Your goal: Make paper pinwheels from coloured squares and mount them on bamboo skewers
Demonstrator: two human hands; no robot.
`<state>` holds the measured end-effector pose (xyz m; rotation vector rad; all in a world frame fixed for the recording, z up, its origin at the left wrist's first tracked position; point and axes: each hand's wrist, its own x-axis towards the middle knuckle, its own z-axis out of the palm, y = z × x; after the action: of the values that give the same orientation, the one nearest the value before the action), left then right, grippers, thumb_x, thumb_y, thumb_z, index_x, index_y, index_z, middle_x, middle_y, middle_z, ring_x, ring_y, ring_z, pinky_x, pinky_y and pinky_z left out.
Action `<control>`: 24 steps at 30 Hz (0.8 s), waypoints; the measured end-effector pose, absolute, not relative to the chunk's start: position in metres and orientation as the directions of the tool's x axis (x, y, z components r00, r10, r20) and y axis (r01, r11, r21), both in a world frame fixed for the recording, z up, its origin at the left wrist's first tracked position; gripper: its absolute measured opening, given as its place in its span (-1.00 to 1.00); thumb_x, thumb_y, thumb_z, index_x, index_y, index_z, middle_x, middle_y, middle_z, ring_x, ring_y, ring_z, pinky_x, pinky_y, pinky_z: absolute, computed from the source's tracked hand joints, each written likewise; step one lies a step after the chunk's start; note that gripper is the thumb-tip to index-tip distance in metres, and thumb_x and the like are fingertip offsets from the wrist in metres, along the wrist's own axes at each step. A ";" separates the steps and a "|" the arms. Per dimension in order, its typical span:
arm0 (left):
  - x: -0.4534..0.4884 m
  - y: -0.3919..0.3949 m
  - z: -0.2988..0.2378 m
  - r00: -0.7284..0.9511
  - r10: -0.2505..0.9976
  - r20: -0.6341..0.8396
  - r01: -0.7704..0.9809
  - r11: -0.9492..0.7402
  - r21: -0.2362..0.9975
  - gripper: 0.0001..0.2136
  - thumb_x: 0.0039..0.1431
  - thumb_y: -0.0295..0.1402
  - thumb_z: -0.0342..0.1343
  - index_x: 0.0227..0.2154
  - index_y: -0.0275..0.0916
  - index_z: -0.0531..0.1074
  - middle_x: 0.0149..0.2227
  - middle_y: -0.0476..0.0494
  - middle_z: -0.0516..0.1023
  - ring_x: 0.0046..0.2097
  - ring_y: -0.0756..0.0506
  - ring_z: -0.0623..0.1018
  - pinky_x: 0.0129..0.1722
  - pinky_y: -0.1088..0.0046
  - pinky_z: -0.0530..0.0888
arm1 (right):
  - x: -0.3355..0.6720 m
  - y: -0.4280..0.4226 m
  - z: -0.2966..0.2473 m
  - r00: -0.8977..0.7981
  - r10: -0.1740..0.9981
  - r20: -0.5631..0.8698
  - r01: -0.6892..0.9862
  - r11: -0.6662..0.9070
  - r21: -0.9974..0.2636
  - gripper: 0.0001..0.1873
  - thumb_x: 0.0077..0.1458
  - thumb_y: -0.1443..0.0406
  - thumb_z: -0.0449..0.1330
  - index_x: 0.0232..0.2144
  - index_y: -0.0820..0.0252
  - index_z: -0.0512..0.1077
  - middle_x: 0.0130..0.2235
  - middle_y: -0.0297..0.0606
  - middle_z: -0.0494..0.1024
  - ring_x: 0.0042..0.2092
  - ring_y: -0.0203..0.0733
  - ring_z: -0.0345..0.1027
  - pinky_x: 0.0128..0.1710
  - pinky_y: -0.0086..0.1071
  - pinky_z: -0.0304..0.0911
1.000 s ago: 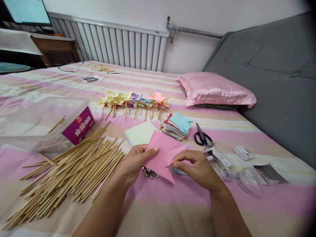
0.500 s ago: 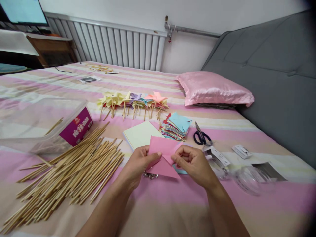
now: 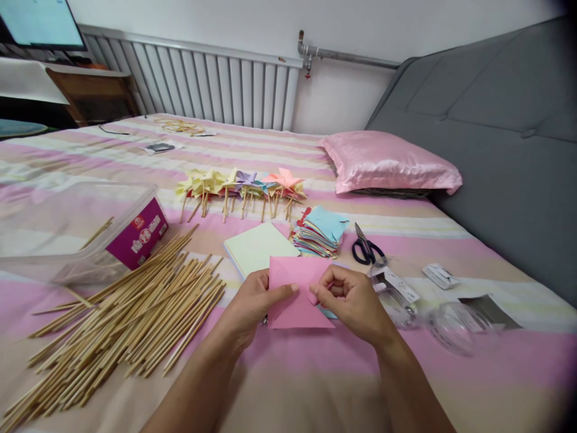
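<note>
A pink paper square with cuts in from its corners is held up between both hands. My left hand pinches its left side, thumb on the front near the middle. My right hand pinches a flap at the right, bent in toward the centre. Behind the paper lies a stack of pale green and other paper sheets. A pile of cut coloured paper squares is beyond my right hand. Part of some small shiny pieces shows under the paper's left edge.
Many wooden sticks spread at the left beside a clear plastic tub. Finished paper pinwheels stand in a row behind. Scissors, clear plastic containers and a pink pillow are at the right.
The pink paper has turned slightly and sits a little lower, its edges now more level. My right hand's flap is drawn nearer the middle. The shiny pieces are more covered.
</note>
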<state>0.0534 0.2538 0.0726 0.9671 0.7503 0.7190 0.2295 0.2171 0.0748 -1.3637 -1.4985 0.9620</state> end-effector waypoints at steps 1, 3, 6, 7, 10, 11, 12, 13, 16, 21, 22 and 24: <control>0.053 0.254 0.072 0.546 0.804 -0.234 -0.187 0.390 0.902 -0.74 -0.04 -0.35 0.23 -0.28 -0.41 0.50 -0.35 -0.24 0.55 -0.37 -0.08 0.48 -0.30 0.40 0.39 | 0.229 0.217 0.075 -0.023 0.995 0.100 0.337 0.102 -0.936 -0.78 0.05 0.26 0.16 -0.57 0.19 0.26 -0.53 -0.34 0.43 -0.46 -0.28 0.38 -0.46 -0.47 0.28; 0.054 0.254 0.072 0.539 0.806 -0.244 -0.175 0.390 0.904 -0.71 -0.05 -0.34 0.24 -0.26 -0.41 0.49 -0.34 -0.26 0.55 -0.34 -0.12 0.50 -0.29 0.37 0.40 | 0.229 0.217 0.076 -0.026 0.994 0.108 0.364 0.110 -0.925 -0.78 0.05 0.25 0.16 -0.57 0.20 0.27 -0.53 -0.33 0.43 -0.46 -0.28 0.38 -0.47 -0.46 0.27; 0.056 0.254 0.072 0.521 0.819 -0.241 -0.168 0.375 0.912 -0.68 -0.08 -0.34 0.27 -0.25 -0.42 0.48 -0.33 -0.28 0.56 -0.32 -0.14 0.51 -0.27 0.34 0.41 | 0.228 0.218 0.077 -0.034 0.992 0.120 0.376 0.124 -0.918 -0.78 0.04 0.26 0.16 -0.57 0.21 0.28 -0.53 -0.32 0.44 -0.46 -0.28 0.37 -0.46 -0.46 0.26; 0.057 0.255 0.072 0.519 0.821 -0.239 -0.167 0.372 0.913 -0.67 -0.09 -0.34 0.28 -0.25 -0.42 0.48 -0.32 -0.28 0.56 -0.33 -0.14 0.51 -0.27 0.32 0.42 | 0.228 0.218 0.077 -0.035 0.992 0.123 0.378 0.127 -0.917 -0.79 0.04 0.26 0.16 -0.57 0.21 0.28 -0.53 -0.31 0.44 -0.46 -0.28 0.37 -0.46 -0.46 0.26; 0.057 0.255 0.072 0.518 0.818 -0.250 -0.160 0.379 0.911 -0.65 -0.10 -0.32 0.29 -0.23 -0.42 0.48 -0.30 -0.30 0.57 -0.33 -0.15 0.51 -0.25 0.29 0.42 | 0.228 0.219 0.077 -0.039 0.992 0.119 0.388 0.125 -0.913 -0.79 0.04 0.27 0.15 -0.57 0.21 0.28 -0.53 -0.31 0.44 -0.46 -0.28 0.36 -0.46 -0.45 0.25; 0.057 0.255 0.072 0.516 0.817 -0.258 -0.155 0.385 0.910 -0.64 -0.11 -0.32 0.29 -0.22 -0.42 0.48 -0.30 -0.30 0.57 -0.33 -0.15 0.52 -0.25 0.28 0.42 | 0.228 0.219 0.077 -0.041 0.992 0.117 0.391 0.124 -0.912 -0.79 0.04 0.27 0.15 -0.57 0.21 0.28 -0.52 -0.31 0.44 -0.46 -0.28 0.35 -0.46 -0.45 0.24; 0.057 0.255 0.072 0.511 0.817 -0.266 -0.151 0.390 0.908 -0.63 -0.11 -0.32 0.29 -0.23 -0.42 0.48 -0.31 -0.30 0.57 -0.34 -0.15 0.52 -0.25 0.28 0.43 | 0.228 0.219 0.077 -0.043 0.992 0.116 0.393 0.123 -0.911 -0.79 0.04 0.27 0.15 -0.57 0.21 0.29 -0.52 -0.31 0.44 -0.46 -0.28 0.35 -0.46 -0.46 0.24; 0.057 0.255 0.072 0.505 0.819 -0.272 -0.148 0.392 0.908 -0.63 -0.13 -0.32 0.30 -0.23 -0.42 0.48 -0.32 -0.30 0.57 -0.34 -0.15 0.52 -0.25 0.28 0.43 | 0.228 0.219 0.077 -0.046 0.992 0.114 0.394 0.123 -0.911 -0.80 0.04 0.27 0.15 -0.57 0.21 0.29 -0.52 -0.31 0.44 -0.46 -0.28 0.35 -0.46 -0.46 0.24; 0.058 0.255 0.073 0.483 0.827 -0.288 -0.131 0.393 0.910 -0.63 -0.18 -0.35 0.32 -0.26 -0.43 0.48 -0.37 -0.26 0.57 -0.36 -0.15 0.51 -0.29 0.30 0.43 | 0.228 0.219 0.077 -0.044 0.993 0.110 0.402 0.118 -0.908 -0.79 0.04 0.26 0.16 -0.57 0.21 0.29 -0.53 -0.32 0.43 -0.47 -0.29 0.34 -0.47 -0.47 0.23; 0.058 0.255 0.073 0.471 0.837 -0.280 -0.118 0.374 0.920 -0.68 -0.21 -0.40 0.30 -0.30 -0.40 0.51 -0.43 -0.17 0.56 -0.37 -0.12 0.51 -0.31 0.38 0.42 | 0.229 0.219 0.078 -0.034 0.992 0.119 0.429 0.122 -0.895 -0.80 0.03 0.26 0.16 -0.57 0.22 0.32 -0.52 -0.31 0.46 -0.46 -0.29 0.35 -0.46 -0.47 0.23; 0.058 0.255 0.073 0.469 0.839 -0.274 -0.117 0.367 0.923 -0.69 -0.21 -0.41 0.29 -0.31 -0.40 0.51 -0.45 -0.16 0.55 -0.37 -0.11 0.51 -0.32 0.39 0.41 | 0.229 0.219 0.078 -0.035 0.991 0.125 0.434 0.128 -0.892 -0.80 0.04 0.26 0.16 -0.57 0.22 0.33 -0.51 -0.31 0.47 -0.46 -0.29 0.36 -0.45 -0.47 0.24; 0.057 0.255 0.073 0.458 0.847 -0.272 -0.109 0.357 0.928 -0.72 -0.20 -0.41 0.29 -0.34 -0.40 0.52 -0.48 -0.15 0.55 -0.39 -0.11 0.51 -0.35 0.42 0.40 | 0.229 0.219 0.078 -0.038 0.990 0.136 0.438 0.139 -0.888 -0.81 0.04 0.27 0.16 -0.57 0.22 0.34 -0.51 -0.31 0.49 -0.45 -0.29 0.36 -0.44 -0.47 0.24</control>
<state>0.0573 0.2548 0.0732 1.0166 0.8871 0.7341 0.2288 0.2191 0.0781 -1.4167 -1.6028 0.8547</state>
